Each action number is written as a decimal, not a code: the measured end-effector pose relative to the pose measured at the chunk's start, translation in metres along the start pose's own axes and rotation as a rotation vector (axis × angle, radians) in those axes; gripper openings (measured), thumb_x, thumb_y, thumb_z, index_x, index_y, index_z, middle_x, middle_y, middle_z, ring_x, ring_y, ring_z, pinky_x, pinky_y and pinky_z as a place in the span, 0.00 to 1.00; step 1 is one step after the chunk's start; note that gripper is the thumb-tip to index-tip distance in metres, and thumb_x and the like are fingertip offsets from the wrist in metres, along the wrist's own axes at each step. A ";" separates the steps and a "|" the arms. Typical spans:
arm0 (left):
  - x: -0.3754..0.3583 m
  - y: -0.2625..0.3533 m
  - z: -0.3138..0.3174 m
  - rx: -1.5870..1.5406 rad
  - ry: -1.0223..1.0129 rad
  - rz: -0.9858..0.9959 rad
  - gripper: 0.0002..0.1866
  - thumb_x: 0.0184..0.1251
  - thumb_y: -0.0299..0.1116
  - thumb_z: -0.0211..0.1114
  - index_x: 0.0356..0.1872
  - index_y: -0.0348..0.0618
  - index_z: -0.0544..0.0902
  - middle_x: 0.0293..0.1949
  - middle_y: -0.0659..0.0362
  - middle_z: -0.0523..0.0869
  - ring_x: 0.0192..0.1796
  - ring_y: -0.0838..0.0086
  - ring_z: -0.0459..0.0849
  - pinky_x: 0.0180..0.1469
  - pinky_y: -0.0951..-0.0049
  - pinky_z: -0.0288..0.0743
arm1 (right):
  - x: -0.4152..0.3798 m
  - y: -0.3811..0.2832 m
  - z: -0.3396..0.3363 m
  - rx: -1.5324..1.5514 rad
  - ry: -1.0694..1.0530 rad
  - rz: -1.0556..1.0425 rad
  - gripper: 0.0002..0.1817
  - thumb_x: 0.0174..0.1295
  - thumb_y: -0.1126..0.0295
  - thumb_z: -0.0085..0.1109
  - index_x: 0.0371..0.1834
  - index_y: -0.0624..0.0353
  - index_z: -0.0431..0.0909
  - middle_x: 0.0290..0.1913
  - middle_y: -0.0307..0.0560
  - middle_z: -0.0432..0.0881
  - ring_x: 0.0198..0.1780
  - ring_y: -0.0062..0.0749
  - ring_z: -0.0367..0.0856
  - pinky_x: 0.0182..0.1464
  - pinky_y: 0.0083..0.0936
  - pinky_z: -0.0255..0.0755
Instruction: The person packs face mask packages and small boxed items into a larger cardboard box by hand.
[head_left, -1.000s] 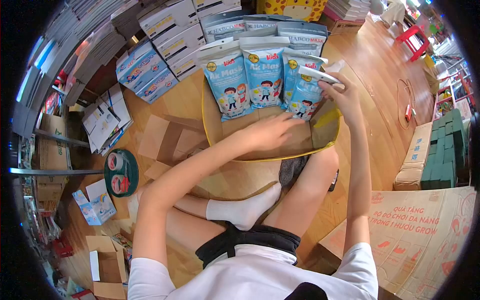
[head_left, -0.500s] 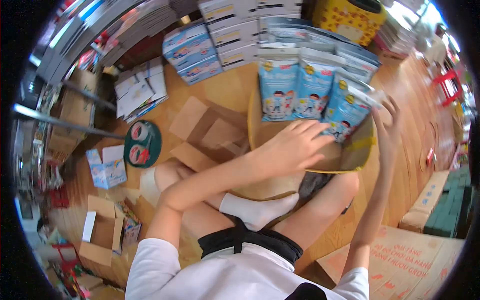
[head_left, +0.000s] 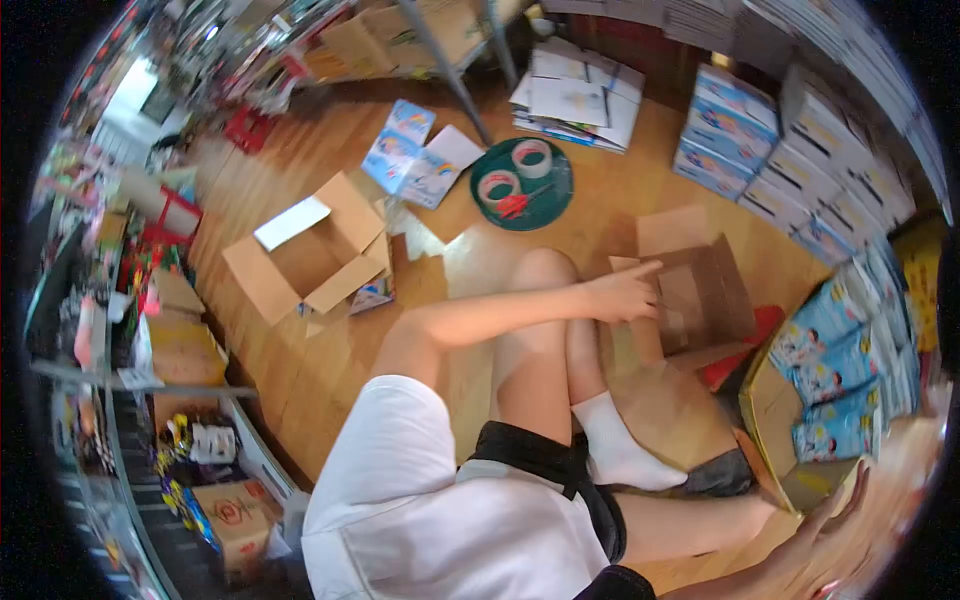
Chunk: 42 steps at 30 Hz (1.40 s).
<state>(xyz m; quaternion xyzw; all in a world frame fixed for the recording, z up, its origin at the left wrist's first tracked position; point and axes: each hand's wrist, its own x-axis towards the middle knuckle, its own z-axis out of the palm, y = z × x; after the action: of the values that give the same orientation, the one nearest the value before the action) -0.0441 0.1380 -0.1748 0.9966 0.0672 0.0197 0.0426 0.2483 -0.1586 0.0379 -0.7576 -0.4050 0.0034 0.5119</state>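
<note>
My left hand (head_left: 622, 293), fingers stretched and holding nothing, is over the near flap of an open cardboard box (head_left: 708, 295). My right hand (head_left: 835, 525), somewhat blurred, has its fingers extended at the near edge of a yellow-rimmed carton (head_left: 770, 425). Inside this carton, blue printed pouches (head_left: 835, 370) stand in rows, several of them showing cartoon figures. The carton sits in front of my crossed legs.
A green round stool (head_left: 545, 205) carries two tape rolls and a red-handled tool. Another open cardboard box (head_left: 320, 250) lies left, by a blue-white printed box (head_left: 415, 160). Stacked boxes (head_left: 725, 130) and papers (head_left: 580, 95) are at the back; a shelf (head_left: 180, 393) stands left.
The view has swung left, so the pouch carton now appears at the right edge. My left hand has left the pouches and moved over to the open cardboard box.
</note>
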 end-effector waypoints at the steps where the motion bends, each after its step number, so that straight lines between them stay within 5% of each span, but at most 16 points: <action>1: 0.001 -0.002 0.005 0.066 0.068 -0.039 0.24 0.46 0.33 0.69 0.50 0.51 0.81 0.42 0.60 0.82 0.56 0.66 0.79 0.76 0.42 0.44 | -0.002 -0.014 0.008 0.090 -0.024 0.059 0.29 0.74 0.53 0.46 0.71 0.58 0.63 0.72 0.46 0.65 0.74 0.40 0.59 0.74 0.43 0.51; 5: -0.005 -0.008 -0.017 0.322 0.497 -0.181 0.13 0.53 0.29 0.60 0.41 0.49 0.84 0.37 0.63 0.82 0.51 0.70 0.82 0.71 0.49 0.60 | 0.001 -0.043 0.017 -0.007 -0.092 0.054 0.28 0.74 0.52 0.44 0.71 0.57 0.64 0.71 0.45 0.66 0.74 0.38 0.58 0.74 0.41 0.50; 10: -0.105 -0.023 -0.152 0.550 0.917 -0.487 0.11 0.54 0.30 0.60 0.39 0.51 0.85 0.40 0.62 0.87 0.45 0.70 0.84 0.58 0.49 0.71 | 0.001 -0.029 0.020 -0.086 -0.192 -0.071 0.26 0.76 0.56 0.41 0.71 0.57 0.64 0.71 0.45 0.68 0.73 0.34 0.60 0.73 0.35 0.50; 11: -0.135 -0.020 -0.176 0.518 0.873 -0.583 0.14 0.56 0.29 0.59 0.44 0.51 0.85 0.45 0.62 0.88 0.50 0.71 0.85 0.58 0.48 0.69 | 0.001 -0.018 0.022 -0.055 -0.214 -0.115 0.25 0.76 0.57 0.40 0.70 0.58 0.64 0.70 0.45 0.68 0.73 0.33 0.61 0.73 0.34 0.51; 12: -0.164 -0.020 -0.196 0.521 0.874 -0.616 0.16 0.58 0.26 0.58 0.47 0.50 0.85 0.45 0.62 0.88 0.54 0.72 0.84 0.62 0.49 0.65 | -0.007 -0.028 0.031 0.066 -0.198 0.058 0.23 0.77 0.61 0.40 0.70 0.59 0.64 0.71 0.47 0.68 0.74 0.33 0.58 0.74 0.33 0.47; 15: -0.241 -0.025 -0.240 0.859 0.778 -0.790 0.22 0.58 0.22 0.58 0.55 0.50 0.82 0.50 0.60 0.87 0.56 0.70 0.83 0.67 0.51 0.59 | -0.009 -0.001 0.040 0.145 -0.241 0.034 0.22 0.76 0.64 0.42 0.70 0.60 0.65 0.70 0.46 0.69 0.60 0.25 0.71 0.63 0.23 0.62; 16: -0.261 -0.030 -0.246 0.890 0.704 -0.900 0.22 0.58 0.22 0.58 0.55 0.51 0.82 0.51 0.60 0.87 0.56 0.70 0.83 0.68 0.50 0.58 | -0.010 -0.003 0.041 0.217 -0.274 0.129 0.22 0.75 0.68 0.44 0.70 0.60 0.65 0.68 0.44 0.71 0.36 0.11 0.69 0.39 0.10 0.64; 17: -0.283 -0.036 -0.248 0.921 0.633 -1.015 0.22 0.59 0.22 0.58 0.56 0.51 0.82 0.52 0.60 0.86 0.56 0.69 0.83 0.69 0.50 0.58 | -0.011 -0.003 0.045 0.249 -0.269 0.155 0.22 0.75 0.68 0.45 0.69 0.60 0.65 0.67 0.43 0.72 0.32 0.09 0.64 0.34 0.09 0.58; 19: -0.335 -0.068 -0.223 0.959 0.527 -1.145 0.23 0.59 0.22 0.60 0.57 0.52 0.81 0.52 0.59 0.86 0.55 0.68 0.83 0.69 0.47 0.56 | -0.010 -0.003 0.053 0.313 -0.255 0.198 0.21 0.74 0.69 0.46 0.69 0.59 0.66 0.66 0.41 0.73 0.23 0.06 0.52 0.24 0.08 0.47; 23: -0.421 -0.126 -0.144 0.572 0.157 -1.471 0.31 0.58 0.32 0.68 0.66 0.52 0.73 0.60 0.55 0.80 0.63 0.61 0.76 0.71 0.40 0.51 | -0.008 0.012 0.049 0.334 -0.234 0.181 0.19 0.73 0.70 0.48 0.65 0.61 0.69 0.63 0.41 0.76 0.20 0.05 0.53 0.19 0.09 0.45; 26: -0.329 -0.112 -0.146 0.640 0.360 -1.391 0.42 0.54 0.38 0.72 0.72 0.48 0.65 0.67 0.50 0.71 0.69 0.52 0.67 0.70 0.38 0.51 | -0.011 0.009 0.043 0.324 -0.171 0.187 0.18 0.72 0.71 0.49 0.64 0.63 0.70 0.60 0.43 0.77 0.20 0.05 0.56 0.18 0.08 0.49; 28: -0.248 -0.107 -0.156 0.704 0.506 -1.166 0.44 0.53 0.39 0.73 0.72 0.45 0.62 0.69 0.48 0.67 0.70 0.49 0.65 0.70 0.40 0.53 | -0.016 0.009 0.038 0.329 -0.175 0.212 0.18 0.72 0.73 0.49 0.62 0.65 0.71 0.57 0.45 0.79 0.21 0.07 0.59 0.19 0.08 0.52; 31: -0.144 -0.134 -0.161 0.449 0.633 -0.713 0.41 0.54 0.38 0.72 0.70 0.42 0.64 0.68 0.47 0.68 0.71 0.49 0.64 0.71 0.46 0.56 | -0.031 0.012 0.035 0.292 -0.241 0.300 0.17 0.72 0.72 0.49 0.61 0.65 0.71 0.56 0.46 0.80 0.23 0.08 0.63 0.19 0.09 0.55; 35: 0.004 -0.194 -0.141 0.261 0.589 -0.447 0.39 0.57 0.40 0.71 0.68 0.40 0.66 0.68 0.47 0.68 0.72 0.50 0.63 0.73 0.52 0.56 | -0.043 -0.003 0.046 0.344 -0.288 0.320 0.14 0.71 0.74 0.50 0.57 0.66 0.73 0.52 0.49 0.82 0.27 0.10 0.67 0.21 0.08 0.60; 42: 0.201 -0.290 -0.123 0.337 0.289 -0.534 0.55 0.41 0.52 0.79 0.71 0.41 0.61 0.69 0.47 0.68 0.72 0.53 0.63 0.71 0.49 0.58 | -0.081 -0.012 0.028 0.213 -0.480 0.220 0.11 0.65 0.79 0.53 0.49 0.67 0.79 0.48 0.53 0.83 0.36 0.25 0.81 0.40 0.19 0.74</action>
<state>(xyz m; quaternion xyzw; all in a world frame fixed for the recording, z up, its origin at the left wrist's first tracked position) 0.1106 0.4617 -0.0712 0.9239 0.3331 0.1375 -0.1288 0.1742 -0.1850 0.0008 -0.7165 -0.4274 0.2805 0.4748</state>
